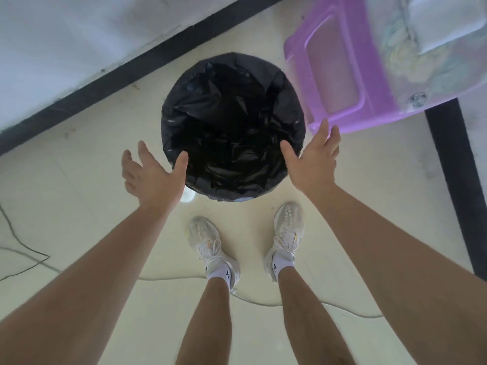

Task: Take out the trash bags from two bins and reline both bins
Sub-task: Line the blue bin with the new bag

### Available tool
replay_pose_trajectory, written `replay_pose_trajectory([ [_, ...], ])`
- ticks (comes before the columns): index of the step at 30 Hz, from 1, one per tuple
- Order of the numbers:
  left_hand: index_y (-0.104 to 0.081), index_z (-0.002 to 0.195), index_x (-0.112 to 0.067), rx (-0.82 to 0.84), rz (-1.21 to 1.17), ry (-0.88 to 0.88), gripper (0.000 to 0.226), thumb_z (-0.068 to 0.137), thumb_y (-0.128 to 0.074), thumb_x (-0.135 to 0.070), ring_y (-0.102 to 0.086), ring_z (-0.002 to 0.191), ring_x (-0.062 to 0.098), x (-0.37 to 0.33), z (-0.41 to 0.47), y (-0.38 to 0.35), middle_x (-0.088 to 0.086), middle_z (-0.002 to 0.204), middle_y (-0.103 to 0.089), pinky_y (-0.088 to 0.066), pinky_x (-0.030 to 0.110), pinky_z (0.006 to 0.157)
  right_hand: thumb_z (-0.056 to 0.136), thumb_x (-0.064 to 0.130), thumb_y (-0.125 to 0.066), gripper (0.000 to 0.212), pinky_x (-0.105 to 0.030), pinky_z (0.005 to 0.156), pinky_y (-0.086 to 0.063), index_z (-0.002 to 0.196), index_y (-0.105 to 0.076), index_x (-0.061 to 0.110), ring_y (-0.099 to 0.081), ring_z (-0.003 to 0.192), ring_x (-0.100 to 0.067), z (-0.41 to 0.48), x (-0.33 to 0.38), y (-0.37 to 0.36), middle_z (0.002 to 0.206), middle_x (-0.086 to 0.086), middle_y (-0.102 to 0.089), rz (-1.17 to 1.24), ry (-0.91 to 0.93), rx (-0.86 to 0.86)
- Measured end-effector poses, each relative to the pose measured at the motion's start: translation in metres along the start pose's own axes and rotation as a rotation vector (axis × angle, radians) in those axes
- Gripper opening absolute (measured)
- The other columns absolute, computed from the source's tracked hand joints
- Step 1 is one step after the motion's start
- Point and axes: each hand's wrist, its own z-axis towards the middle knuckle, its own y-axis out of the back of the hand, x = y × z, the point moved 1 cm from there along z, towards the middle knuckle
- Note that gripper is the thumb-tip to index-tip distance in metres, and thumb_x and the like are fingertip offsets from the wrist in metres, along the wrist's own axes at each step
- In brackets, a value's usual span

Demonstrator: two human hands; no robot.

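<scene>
Bins in view: one. Round bin (301, 119) stands on the pale floor (79, 167), seen from straight above, just ahead of the feet. Black trash bag (232, 122) in it: one, crinkled, its top folded out over the whole rim. Nothing can be made out inside against the black.

Hands: two, both bare, both empty
- left hand (150, 172): spread wide, fingers straight and apart, at the near left of the rim; the thumb tip overlaps the bag's edge, contact cannot be told
- right hand (313, 159): likewise wide and flat, at the near right of the rim, thumb over the bag's edge, contact cannot be told

Feet: two white trainers, left shoe (208, 243) and right shoe (287, 230), toes pointing at the bin. White socks (221, 272): two, each with one small dark mark, too small to read as a word.

Other things, counted
- one purple plastic piece (340, 72), stool or crate, cannot tell which, just right of the bin; pale printed cloth or plastic lies on top
- one small white object (190, 197) on the floor, touching or just beside the bin's near left, half hidden by the left wrist
- one thin black cable (23, 248) at far left, one white cable (263, 302) running behind the heels
- one black skirting strip (105, 83) along the white wall beyond the bin

No readable writing anywhere
</scene>
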Motion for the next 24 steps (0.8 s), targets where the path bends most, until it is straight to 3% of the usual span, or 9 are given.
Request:
replay_pose_trajectory([
  [2, -0.016, 0.154, -0.017, -0.082, 0.16, -0.282, 0.073, 0.097, -0.04, -0.055, -0.006, 0.149, 0.033, -0.02, -0.02, 0.032, 0.015, 0.161, -0.009, -0.005, 0.053, 0.119, 0.098, 0.044, -0.051, 0.077, -0.054, 0.116, -0.024, 0.157, -0.015, 0.009, -0.021, 0.146, -0.041, -0.011, 0.016, 0.038, 0.161, -0.023, -0.014, -0.1, 0.2, -0.099],
  [6, -0.039, 0.143, -0.017, -0.126, 0.367, -0.727, 0.06, 0.101, -0.02, -0.054, -0.042, 0.136, 0.032, -0.107, -0.065, 0.127, 0.009, 0.145, -0.048, -0.017, 0.06, 0.116, 0.099, 0.039, -0.038, 0.055, -0.057, 0.107, -0.038, 0.142, -0.045, 0.006, -0.046, 0.13, -0.044, -0.03, 0.064, 0.165, 0.145, -0.023, -0.045, -0.267, 0.54, -0.236],
  [8, -0.041, 0.142, -0.016, -0.204, 0.429, -0.911, 0.062, 0.099, -0.018, -0.054, -0.047, 0.133, 0.034, -0.165, -0.091, 0.185, 0.012, 0.145, -0.05, -0.022, 0.063, 0.114, 0.101, 0.039, -0.035, 0.054, -0.056, 0.109, -0.037, 0.141, -0.049, 0.005, -0.047, 0.132, -0.043, -0.039, 0.091, 0.243, 0.145, -0.024, -0.048, -0.37, 0.646, -0.342],
  [10, -0.039, 0.146, -0.014, -0.329, 0.456, -1.074, 0.063, 0.1, -0.021, -0.053, -0.04, 0.138, 0.038, -0.231, -0.126, 0.256, 0.015, 0.151, -0.042, -0.021, 0.064, 0.114, 0.102, 0.043, -0.033, 0.058, -0.056, 0.112, -0.033, 0.145, -0.045, 0.006, -0.042, 0.138, -0.043, -0.058, 0.12, 0.339, 0.151, -0.024, -0.042, -0.441, 0.682, -0.488],
  [14, -0.031, 0.152, -0.017, -0.534, 0.406, -1.272, 0.068, 0.1, -0.015, -0.058, -0.029, 0.145, 0.037, -0.345, -0.23, 0.41, 0.015, 0.158, -0.03, -0.015, 0.063, 0.116, 0.104, 0.05, -0.032, 0.064, -0.056, 0.12, -0.02, 0.154, -0.031, 0.011, -0.025, 0.147, -0.041, -0.131, 0.167, 0.525, 0.161, -0.022, -0.024, -0.496, 0.646, -0.717],
  [18, -0.031, 0.151, -0.014, -0.74, 0.333, -1.497, 0.065, 0.101, -0.02, -0.054, -0.032, 0.142, 0.039, -0.404, -0.34, 0.529, 0.018, 0.157, -0.031, -0.017, 0.063, 0.114, 0.104, 0.05, -0.034, 0.064, -0.056, 0.12, -0.018, 0.154, -0.03, 0.011, -0.022, 0.148, -0.041, -0.233, 0.181, 0.664, 0.161, -0.022, -0.022, -0.547, 0.574, -0.904],
  [21, -0.031, 0.151, -0.012, -0.813, 0.233, -1.641, 0.063, 0.102, -0.023, -0.05, -0.034, 0.14, 0.04, -0.429, -0.417, 0.588, 0.02, 0.155, -0.033, -0.018, 0.063, 0.113, 0.103, 0.049, -0.036, 0.064, -0.056, 0.12, -0.016, 0.153, -0.032, 0.009, -0.023, 0.148, -0.041, -0.333, 0.169, 0.736, 0.16, -0.023, -0.023, -0.584, 0.437, -1.025],
  [24, -0.031, 0.15, -0.012, -0.754, 0.074, -1.818, 0.06, 0.102, -0.027, -0.048, -0.033, 0.14, 0.04, -0.443, -0.493, 0.602, 0.02, 0.154, -0.034, -0.018, 0.062, 0.113, 0.103, 0.049, -0.035, 0.062, -0.055, 0.12, -0.017, 0.152, -0.034, 0.009, -0.024, 0.147, -0.04, -0.439, 0.132, 0.772, 0.159, -0.023, -0.026, -0.622, 0.235, -1.151],
])
